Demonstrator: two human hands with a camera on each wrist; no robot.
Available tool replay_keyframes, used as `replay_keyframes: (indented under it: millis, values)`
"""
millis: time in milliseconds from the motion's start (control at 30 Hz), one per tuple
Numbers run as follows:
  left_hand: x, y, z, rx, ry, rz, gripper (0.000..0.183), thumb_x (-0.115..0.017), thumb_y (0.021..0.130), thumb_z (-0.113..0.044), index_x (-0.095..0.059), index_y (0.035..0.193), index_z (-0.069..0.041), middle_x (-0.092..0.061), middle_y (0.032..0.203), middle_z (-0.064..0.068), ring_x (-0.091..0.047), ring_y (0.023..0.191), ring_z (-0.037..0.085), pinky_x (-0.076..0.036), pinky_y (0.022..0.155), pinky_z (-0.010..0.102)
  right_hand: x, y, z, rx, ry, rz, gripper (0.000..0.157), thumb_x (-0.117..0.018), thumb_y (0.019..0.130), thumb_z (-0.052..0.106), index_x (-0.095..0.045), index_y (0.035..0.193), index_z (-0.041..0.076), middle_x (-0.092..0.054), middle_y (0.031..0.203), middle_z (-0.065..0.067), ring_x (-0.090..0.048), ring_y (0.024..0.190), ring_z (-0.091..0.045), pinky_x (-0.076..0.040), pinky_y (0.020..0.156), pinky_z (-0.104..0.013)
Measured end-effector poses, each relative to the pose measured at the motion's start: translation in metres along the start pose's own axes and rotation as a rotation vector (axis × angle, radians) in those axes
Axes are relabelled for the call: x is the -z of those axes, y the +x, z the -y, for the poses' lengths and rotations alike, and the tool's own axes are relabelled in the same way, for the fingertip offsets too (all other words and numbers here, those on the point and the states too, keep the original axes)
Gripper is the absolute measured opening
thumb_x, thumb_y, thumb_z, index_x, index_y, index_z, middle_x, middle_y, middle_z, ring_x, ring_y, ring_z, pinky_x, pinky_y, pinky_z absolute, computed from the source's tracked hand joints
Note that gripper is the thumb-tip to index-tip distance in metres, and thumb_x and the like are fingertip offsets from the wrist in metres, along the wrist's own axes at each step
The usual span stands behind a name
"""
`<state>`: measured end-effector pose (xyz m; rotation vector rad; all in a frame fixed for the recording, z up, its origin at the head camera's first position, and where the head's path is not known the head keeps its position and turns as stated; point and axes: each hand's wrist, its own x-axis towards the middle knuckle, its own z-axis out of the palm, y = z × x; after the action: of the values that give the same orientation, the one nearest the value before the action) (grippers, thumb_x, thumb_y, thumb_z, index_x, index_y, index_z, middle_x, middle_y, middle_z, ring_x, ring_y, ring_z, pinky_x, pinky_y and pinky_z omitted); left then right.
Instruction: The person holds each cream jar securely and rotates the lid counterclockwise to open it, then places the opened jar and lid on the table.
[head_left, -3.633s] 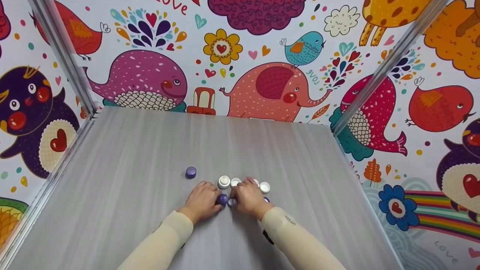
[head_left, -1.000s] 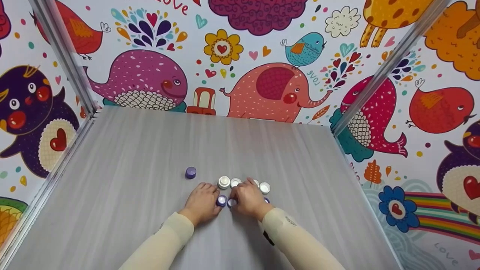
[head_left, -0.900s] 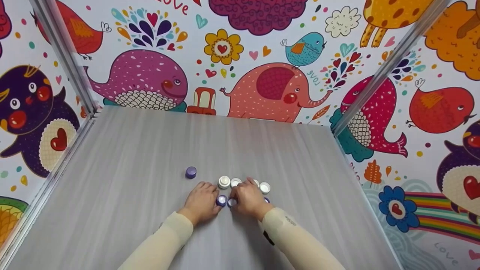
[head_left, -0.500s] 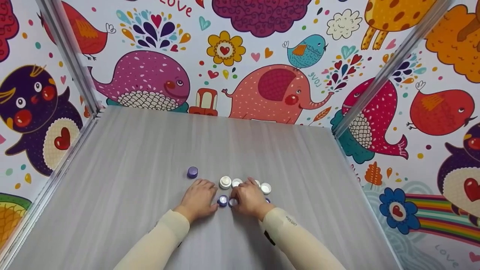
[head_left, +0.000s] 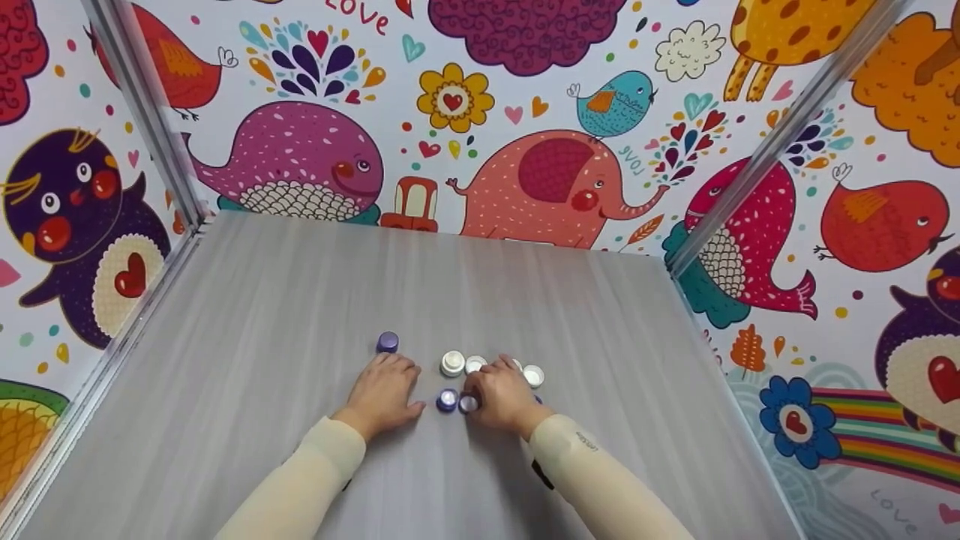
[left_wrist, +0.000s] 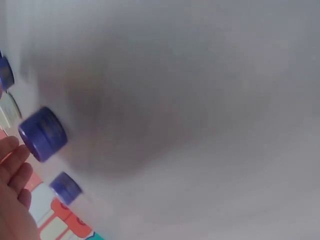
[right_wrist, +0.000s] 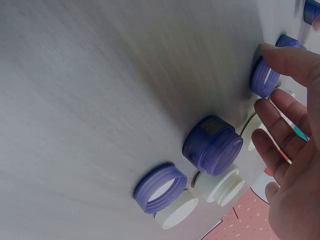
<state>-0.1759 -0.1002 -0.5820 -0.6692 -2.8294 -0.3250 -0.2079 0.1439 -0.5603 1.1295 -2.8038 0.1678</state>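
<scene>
My left hand [head_left: 381,394] is on the tabletop with relaxed fingers, just in front of a small purple jar or cap [head_left: 388,342], and holds nothing. To its right, apart from it, stands a purple jar [head_left: 447,400] with a pale top. My right hand [head_left: 501,394] pinches an upturned purple lid [right_wrist: 265,77] between thumb and fingers, resting on the table. Beside that hand, in the right wrist view, are another purple jar [right_wrist: 212,145], an upturned purple lid [right_wrist: 160,187], a white jar [right_wrist: 220,185] and a white lid [right_wrist: 177,210]. The head view partly hides these.
A row with a white jar [head_left: 452,364] and white lids [head_left: 533,375] runs behind the right hand. All stand on a grey wood-grain table [head_left: 300,300]. Metal posts [head_left: 146,112] and printed cartoon walls [head_left: 510,105] enclose its back and sides.
My left hand turned the purple jar so its pale top faces up, let go of it, and moved left towards the separate purple piece. The right hand stays in place with the lid.
</scene>
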Motion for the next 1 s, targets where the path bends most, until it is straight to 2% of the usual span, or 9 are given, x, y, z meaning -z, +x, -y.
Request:
replay_keyframes:
  millis: [233, 400, 633, 800, 1000]
  values:
    - [0.002, -0.01, 0.009, 0.035, -0.007, 0.003, 0.055, -0.074, 0.08, -0.043, -0.07, 0.113, 0.001, -0.067, 0.112, 0.012, -0.058, 0.112, 0.03, -0.036, 0.104, 0.046, 0.006, -0.001, 0.001, -0.016, 0.034, -0.011, 0.041, -0.083, 0.065, 0.034, -0.072, 0.099, 0.013, -0.069, 0.093, 0.002, -0.064, 0.094, -0.021, -0.037, 0.106, -0.05]
    - [0.003, -0.016, 0.011, 0.057, -0.002, 0.007, 0.054, -0.075, 0.078, -0.044, -0.07, 0.111, -0.001, -0.067, 0.113, 0.011, -0.057, 0.114, 0.029, -0.036, 0.106, 0.045, 0.01, -0.001, 0.003, -0.018, 0.059, -0.021, 0.035, -0.076, 0.072, 0.032, -0.071, 0.1, 0.012, -0.069, 0.096, 0.0, -0.064, 0.097, -0.022, -0.035, 0.107, -0.052]
    - [0.004, -0.024, 0.014, 0.09, -0.036, 0.021, 0.052, -0.076, 0.077, -0.043, -0.069, 0.108, -0.002, -0.067, 0.111, 0.011, -0.057, 0.112, 0.03, -0.036, 0.105, 0.046, 0.012, 0.007, 0.013, 0.011, 0.072, -0.036, 0.029, -0.073, 0.076, 0.031, -0.072, 0.099, 0.013, -0.069, 0.091, 0.001, -0.063, 0.095, -0.021, -0.034, 0.108, -0.052]
    - [0.004, -0.029, 0.016, 0.099, -0.055, -0.002, 0.051, -0.077, 0.076, -0.042, -0.068, 0.107, -0.002, -0.067, 0.109, 0.011, -0.057, 0.11, 0.03, -0.036, 0.104, 0.046, 0.013, 0.016, 0.026, 0.028, 0.067, -0.012, 0.026, -0.073, 0.08, 0.032, -0.073, 0.098, 0.014, -0.07, 0.093, 0.003, -0.062, 0.095, -0.02, -0.033, 0.11, -0.051]
    - [0.002, -0.034, 0.019, 0.099, -0.07, -0.044, 0.045, -0.078, 0.073, -0.04, -0.067, 0.097, -0.005, -0.066, 0.101, 0.009, -0.058, 0.104, 0.029, -0.038, 0.1, 0.045, 0.011, 0.026, 0.038, 0.061, 0.057, 0.008, 0.024, -0.074, 0.08, 0.032, -0.074, 0.098, 0.015, -0.07, 0.096, 0.005, -0.061, 0.099, -0.02, -0.033, 0.109, -0.052]
